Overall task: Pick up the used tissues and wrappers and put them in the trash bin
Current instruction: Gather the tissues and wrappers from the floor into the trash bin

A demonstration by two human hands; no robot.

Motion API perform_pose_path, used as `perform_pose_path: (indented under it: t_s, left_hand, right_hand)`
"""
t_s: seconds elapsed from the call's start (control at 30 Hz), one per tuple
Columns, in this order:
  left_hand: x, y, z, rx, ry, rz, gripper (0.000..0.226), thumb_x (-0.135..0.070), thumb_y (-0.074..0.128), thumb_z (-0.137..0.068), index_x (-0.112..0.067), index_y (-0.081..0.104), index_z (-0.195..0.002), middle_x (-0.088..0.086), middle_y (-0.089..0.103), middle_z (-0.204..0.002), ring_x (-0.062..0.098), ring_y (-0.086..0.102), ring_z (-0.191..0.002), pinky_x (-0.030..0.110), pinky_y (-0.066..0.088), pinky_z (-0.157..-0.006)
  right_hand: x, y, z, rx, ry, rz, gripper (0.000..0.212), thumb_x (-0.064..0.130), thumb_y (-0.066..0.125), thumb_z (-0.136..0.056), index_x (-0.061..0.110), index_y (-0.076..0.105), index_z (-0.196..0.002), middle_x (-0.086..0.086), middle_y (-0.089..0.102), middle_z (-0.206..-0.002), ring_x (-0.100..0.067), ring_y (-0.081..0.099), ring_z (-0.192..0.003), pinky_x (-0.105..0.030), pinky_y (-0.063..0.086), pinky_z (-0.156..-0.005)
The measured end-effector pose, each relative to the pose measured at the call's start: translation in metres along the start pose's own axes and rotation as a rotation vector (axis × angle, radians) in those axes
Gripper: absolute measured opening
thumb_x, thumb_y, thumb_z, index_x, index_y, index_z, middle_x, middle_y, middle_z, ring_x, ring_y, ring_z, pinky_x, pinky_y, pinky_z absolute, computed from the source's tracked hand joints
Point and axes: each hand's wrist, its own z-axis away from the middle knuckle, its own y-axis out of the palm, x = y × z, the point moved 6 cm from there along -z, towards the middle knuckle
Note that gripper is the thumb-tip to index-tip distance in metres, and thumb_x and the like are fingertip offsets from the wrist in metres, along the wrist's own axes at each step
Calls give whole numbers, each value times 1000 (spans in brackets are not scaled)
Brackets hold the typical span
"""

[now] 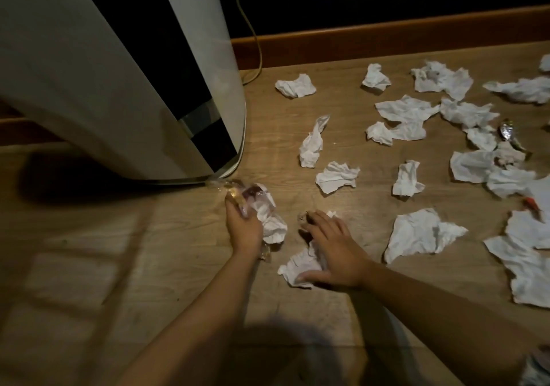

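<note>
Item: floor litter collection, gathering stage. Left hand (242,225): grip closed round a bundle of tissue and clear wrapper (262,207), held just off or on the wooden floor (148,236) beside the base of a tall white appliance (119,88); whether the bundle rests on the floor cannot be told. Right hand (333,248): grip wide, fingers spread flat and pressing on a crumpled tissue (297,265), thumb at its near edge; a small dark wrapper scrap (306,216) lies at the fingertips (315,217). Remaining stock: many loose tissues beyond and to the outside of the right grip, the nearest a large flat one (419,233), then a small crumpled one (337,175); a silver foil wrapper (507,132) and an orange scrap (531,204) lie far out among the pile. Trash bin: not in view. Handling note, as judgement: the right hand should rake scrap and tissue together under the palm, curl the fingers and lift both as one wad, since thin paper slips from a flat press. The left bundle looks near full; its clear wrapper trails below the wrist and may drop, so tuck it in before adding more. Work outward from the grip, nearest pieces first, and empty both hands in the bin before reaching the far pile.
</note>
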Motion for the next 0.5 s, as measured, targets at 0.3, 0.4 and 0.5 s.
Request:
perform_pose_path:
  t_s: [0.3, 0.4, 0.5]
  left_hand:
    - [2, -38, 10, -52, 106, -66, 36, -13, 60, -91, -11, 48, -125, 2, 64, -104, 22, 63, -95, 29, 46, -79]
    - [0, -39, 16, -63, 49, 5, 32, -7, 66, -87, -1, 57, -118, 14, 67, -110, 28, 65, -102, 29, 50, -82]
    - [4, -31, 24, -81, -192, 223, 31, -8, 65, -89, -5, 55, -118, 10, 63, -112, 24, 61, -99, 29, 48, -82]
  right_hand:
    - [1, 3, 1, -136, 20, -150, 65, 60, 37, -94, 14, 42, -138, -5, 11, -161, -16, -1, -147, -34, 12, -117]
    - [-7, -4, -1, -261, 112, -187, 44, 38, 39, -100, 8, 57, -127, -14, 48, -142, -27, 32, -139, -28, 18, -113]
    - [-16, -10, 0, -322, 160, -191, 26, 14, 53, -96, 3, 64, -118, -16, 64, -116, -30, 54, -113, -26, 33, -99]
